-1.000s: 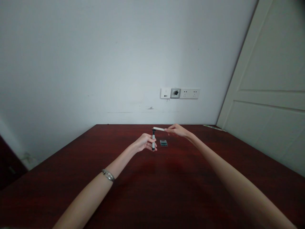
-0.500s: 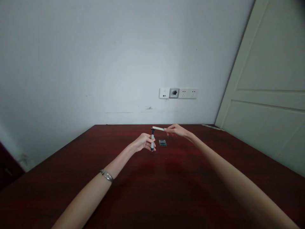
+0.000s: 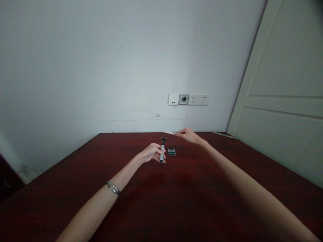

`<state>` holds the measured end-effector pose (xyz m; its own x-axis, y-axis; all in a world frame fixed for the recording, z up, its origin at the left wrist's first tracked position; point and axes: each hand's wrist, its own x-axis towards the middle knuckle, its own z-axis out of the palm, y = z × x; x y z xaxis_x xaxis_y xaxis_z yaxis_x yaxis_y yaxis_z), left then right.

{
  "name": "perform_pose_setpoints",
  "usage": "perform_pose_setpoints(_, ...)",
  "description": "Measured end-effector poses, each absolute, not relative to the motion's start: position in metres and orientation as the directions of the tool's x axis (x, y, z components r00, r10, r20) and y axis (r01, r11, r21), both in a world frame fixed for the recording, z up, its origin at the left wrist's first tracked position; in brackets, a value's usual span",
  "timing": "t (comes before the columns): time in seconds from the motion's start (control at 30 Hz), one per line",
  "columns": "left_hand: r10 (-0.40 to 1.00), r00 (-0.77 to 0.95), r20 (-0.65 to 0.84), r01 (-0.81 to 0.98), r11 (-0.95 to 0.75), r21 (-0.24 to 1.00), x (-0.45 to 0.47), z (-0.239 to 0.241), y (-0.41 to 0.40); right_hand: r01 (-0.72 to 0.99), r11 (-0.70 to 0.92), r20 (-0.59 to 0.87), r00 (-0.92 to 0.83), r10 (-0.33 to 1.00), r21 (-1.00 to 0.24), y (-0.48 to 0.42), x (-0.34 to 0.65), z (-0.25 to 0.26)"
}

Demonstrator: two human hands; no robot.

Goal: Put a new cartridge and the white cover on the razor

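The handled tool (image 3: pixel 162 155) partly hides the fingers of your left hand (image 3: pixel 152 152), and its dark head is too small to make out. Your right hand (image 3: pixel 187 135) covers one end of the blurred white stick (image 3: pixel 168 132). What the small clear case (image 3: pixel 172 152) contains, you cannot tell. The bottom edge crops both your forearms (image 3: pixel 91 208).

Two hands (image 3: pixel 151 152) (image 3: pixel 188 135), one handle (image 3: pixel 162 156), one white stick (image 3: pixel 168 132), one case (image 3: pixel 172 152), one bracelet (image 3: pixel 113 187)

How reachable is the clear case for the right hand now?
Probably yes: the case lies close by on the table, nothing covering it, but the right hand holds a stick.
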<state>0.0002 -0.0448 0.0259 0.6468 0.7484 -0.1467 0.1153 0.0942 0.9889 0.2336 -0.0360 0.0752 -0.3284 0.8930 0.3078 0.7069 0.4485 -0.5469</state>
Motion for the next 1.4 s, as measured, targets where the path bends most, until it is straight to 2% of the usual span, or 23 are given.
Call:
perform_pose_setpoints(0.13,0.738,0.66,-0.139,0.121,0.078,0.99,-0.002,0.025,-0.043,0.71,0.515,0.273,-0.438,0.857,-0.48,-0.034,0.235,0.077)
perform_pose_setpoints(0.23,0.704,0.7,-0.116,0.119,0.046,0.992,-0.003,0.025,-0.046,0.797,0.471,0.413,-0.31,0.856,-0.378,-0.029,0.241,0.078)
perform_pose_setpoints(0.33,0.707,0.706,-0.046,0.112,-0.047,0.993,-0.004,0.024,-0.048,0.781,0.479,0.469,-0.274,0.84,-0.401,-0.031,0.246,0.082)
perform_pose_setpoints(0.4,0.762,0.642,0.079,0.058,-0.151,0.987,-0.003,0.022,-0.045,0.716,0.527,0.435,-0.337,0.835,-0.457,-0.04,0.246,0.086)
perform_pose_setpoints(0.5,0.827,0.458,0.326,-0.017,-0.358,0.934,-0.005,0.018,-0.035,0.614,0.617,0.415,-0.457,0.787,-0.493,-0.061,0.241,0.095)
perform_pose_setpoints(0.57,0.8,0.376,0.467,0.087,-0.532,0.842,-0.009,0.016,-0.029,0.567,0.656,0.428,-0.497,0.755,-0.499,-0.075,0.238,0.1)
perform_pose_setpoints(0.63,0.732,0.411,0.543,0.261,-0.665,0.699,-0.014,0.015,-0.026,0.548,0.659,0.415,-0.513,0.751,-0.515,-0.087,0.236,0.103)
perform_pose_setpoints(0.73,0.657,0.516,0.549,0.404,-0.752,0.52,-0.018,0.015,-0.03,0.532,0.636,0.339,-0.553,0.761,-0.559,-0.099,0.232,0.102)
perform_pose_setpoints(0.8,0.633,0.544,0.55,0.427,-0.774,0.468,-0.017,0.015,-0.035,0.507,0.614,0.312,-0.558,0.769,-0.605,-0.104,0.229,0.098)
perform_pose_setpoints(0.93,0.65,0.533,0.542,0.445,-0.76,0.474,-0.012,0.013,-0.041,0.464,0.576,0.295,-0.546,0.784,-0.673,-0.109,0.226,0.084)
perform_pose_setpoints(1.07,0.656,0.533,0.534,0.469,-0.755,0.459,-0.012,0.009,-0.039,0.455,0.574,0.234,-0.607,0.759,-0.681,-0.108,0.227,0.072)
perform_pose_setpoints(1.23,0.638,0.551,0.538,0.478,-0.77,0.423,-0.013,0.004,-0.035,0.436,0.602,0.319,-0.563,0.762,-0.669,-0.104,0.226,0.064)
perform_pose_setpoints(1.33,0.644,0.547,0.534,0.467,-0.765,0.444,-0.013,0.003,-0.036,0.449,0.615,0.289,-0.602,0.744,-0.648,-0.103,0.225,0.059)
perform_pose_setpoints(1.4,0.67,0.521,0.529,0.479,-0.743,0.468,-0.013,0.002,-0.036,0.438,0.635,0.346,-0.573,0.743,-0.637,-0.103,0.224,0.055)
